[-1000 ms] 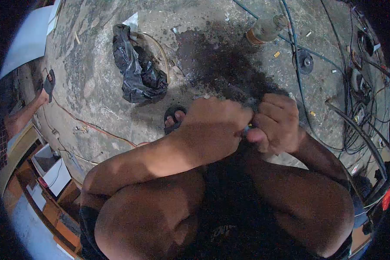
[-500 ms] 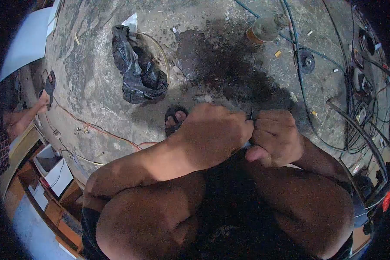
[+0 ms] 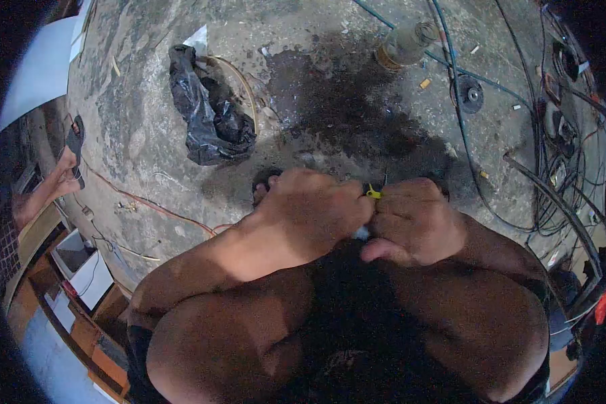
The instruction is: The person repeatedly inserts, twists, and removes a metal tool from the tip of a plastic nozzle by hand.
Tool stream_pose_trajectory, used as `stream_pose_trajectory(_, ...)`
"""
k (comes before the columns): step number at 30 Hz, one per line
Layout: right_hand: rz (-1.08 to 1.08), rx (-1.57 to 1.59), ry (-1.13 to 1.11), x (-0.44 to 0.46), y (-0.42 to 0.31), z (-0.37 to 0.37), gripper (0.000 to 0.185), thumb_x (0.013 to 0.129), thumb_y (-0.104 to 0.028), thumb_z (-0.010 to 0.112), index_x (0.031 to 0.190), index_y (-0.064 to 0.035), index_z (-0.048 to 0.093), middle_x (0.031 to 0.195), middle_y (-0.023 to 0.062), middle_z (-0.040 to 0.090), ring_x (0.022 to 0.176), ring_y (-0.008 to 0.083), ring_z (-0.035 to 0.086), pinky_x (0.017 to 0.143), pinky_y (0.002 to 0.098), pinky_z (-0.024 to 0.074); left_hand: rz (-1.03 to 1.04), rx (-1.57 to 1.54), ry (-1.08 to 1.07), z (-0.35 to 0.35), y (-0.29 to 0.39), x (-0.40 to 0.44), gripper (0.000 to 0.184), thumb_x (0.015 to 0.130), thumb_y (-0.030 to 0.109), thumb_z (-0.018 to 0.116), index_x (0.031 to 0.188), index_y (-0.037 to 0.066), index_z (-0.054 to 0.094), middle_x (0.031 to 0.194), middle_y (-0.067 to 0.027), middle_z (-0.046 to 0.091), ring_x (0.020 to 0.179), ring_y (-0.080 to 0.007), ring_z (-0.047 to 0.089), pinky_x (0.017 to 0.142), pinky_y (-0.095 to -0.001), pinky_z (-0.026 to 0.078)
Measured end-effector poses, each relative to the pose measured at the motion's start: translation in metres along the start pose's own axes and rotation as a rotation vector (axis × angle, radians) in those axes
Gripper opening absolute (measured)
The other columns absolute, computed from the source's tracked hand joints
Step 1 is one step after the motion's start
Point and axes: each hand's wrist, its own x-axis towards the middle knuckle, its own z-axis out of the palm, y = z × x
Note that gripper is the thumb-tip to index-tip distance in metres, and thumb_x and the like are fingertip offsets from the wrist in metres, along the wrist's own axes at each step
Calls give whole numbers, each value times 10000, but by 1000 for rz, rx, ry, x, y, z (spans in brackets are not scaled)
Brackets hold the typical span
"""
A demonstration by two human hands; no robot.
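Observation:
My left hand (image 3: 320, 205) is closed, with its knuckles up, above the gap between my knees. Right against it, my right hand (image 3: 421, 222) is closed too, its thumb pointing left. Between the two fists a small yellow piece (image 3: 374, 193) shows, with something dark beside it and a thin dark tip rising above. Lower down, a bit of whitish material (image 3: 361, 233) peeks out between the hands. My fingers hide most of what they grip, so its kind is unclear.
On the stained concrete floor lie a black plastic bag (image 3: 205, 121), a glass jar (image 3: 405, 46), a grinding disc (image 3: 469, 93) and a blue-green hose (image 3: 456, 71). Cables tangle at right. A wooden cabinet (image 3: 94, 323) stands at left, near another person's foot (image 3: 74, 151).
Both hands have shifted slightly left, still closed and together. The yellow piece now shows between them. At the left, the other person's leg has moved a little.

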Motion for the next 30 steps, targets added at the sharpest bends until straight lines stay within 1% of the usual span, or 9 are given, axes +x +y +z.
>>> stream_pose_trajectory(2, -5, -18, -5, -8, 1, 1, 327, 789, -316, 736, 660, -76, 555, 632, 65, 484, 527, 261, 504, 461, 401, 390, -30, 15, -36, 0, -2, -4, 104, 789, 153, 593, 869, 119, 650, 851, -64, 656, 752, -262, 684, 629, -410, 547)
stream_pose_trajectory(5, 48, -26, -144, -16, 4, -41, 339, 801, -299, 725, 635, -70, 539, 630, 76, 499, 516, 278, 497, 467, 408, 378, -112, 106, 147, 10, -50, -37, 122, 751, 152, 604, 864, 127, 641, 859, -48, 639, 811, -254, 668, 649, -397, 547)
stream_pose_trajectory(11, 343, -116, -156, -26, 2, -54, 353, 836, -320, 676, 649, -47, 555, 639, 117, 497, 564, 327, 505, 501, 437, 379, -269, 135, 241, 19, -58, -40, 140, 689, 133, 634, 827, 132, 606, 802, -50, 562, 820, -260, 614, 621, -407, 522)
stream_pose_trajectory(12, 332, -127, -152, -17, 1, -55, 321, 826, -299, 692, 679, -42, 567, 661, 123, 518, 588, 328, 526, 518, 431, 401, -202, 39, 365, 9, -60, -33, 136, 683, 83, 675, 766, 102, 569, 740, -62, 513, 712, -270, 578, 563, -403, 481)
stream_pose_trajectory(16, 327, -115, -17, 10, -6, -52, 243, 775, -205, 752, 747, -30, 586, 710, 130, 559, 631, 328, 574, 548, 402, 452, -56, -172, 709, -13, -54, -13, 261, 676, 1, 761, 661, 45, 504, 642, -75, 459, 560, -269, 509, 501, -360, 408)
stream_pose_trajectory(23, 182, -190, 283, 32, -13, -48, 246, 671, -156, 789, 819, -18, 649, 643, 107, 558, 554, 282, 588, 474, 358, 435, 5, -365, 714, -26, -40, -4, 271, 684, -12, 754, 634, 45, 494, 618, -72, 456, 531, -237, 487, 481, -329, 375)
stream_pose_trajectory(26, 304, -490, 41, 61, -50, -64, 271, 613, -169, 780, 815, -21, 676, 573, 75, 528, 503, 225, 566, 431, 331, 394, 55, -359, 709, -27, -38, -4, 272, 685, -19, 748, 634, 44, 488, 621, -70, 451, 533, -235, 476, 478, -328, 363)
stream_pose_trajectory(28, 273, -526, 21, 65, -54, -65, 283, 583, -174, 770, 810, -27, 690, 545, 47, 504, 474, 189, 533, 411, 312, 361, 84, -396, 708, -27, -36, -2, 274, 690, -23, 740, 633, 42, 480, 620, -68, 439, 532, -234, 465, 474, -326, 352)
stream_pose_trajectory(30, 95, -403, 224, 55, -37, -52, 293, 568, -180, 759, 814, -31, 699, 539, 21, 480, 456, 165, 491, 401, 297, 332, 94, -416, 720, -26, -36, -2, 277, 699, -21, 737, 633, 42, 476, 618, -65, 422, 529, -231, 446, 471, -326, 340)
